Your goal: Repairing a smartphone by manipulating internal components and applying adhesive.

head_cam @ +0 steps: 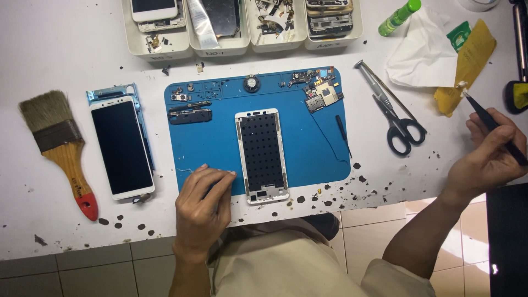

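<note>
Lying stripped on the blue work mat (220, 148) is the white phone frame (262, 157), its perforated black inner plate bare, so by the look of it the teardown is well along: a circuit board (322, 96), a small round speaker (251, 83) and several brackets sit apart on the mat's upper edge, nothing yet back in the frame. The left hand (202, 206) rests flat at the mat's lower edge just beside the frame, fingers loosely together, gripping nothing. The right hand (489, 157) is well off to the side, pinched shut on black tweezers (484, 118) whose tip touches the yellow cloth (467, 66). Another phone (122, 147), screen up and whole, lies left of the mat. Along the back, four white trays (165, 50) hold spares: a phone and loose bits in the first, a dark panel with silver ribbon in the second, small metal scraps in the third, stacked frames in the fourth
</note>
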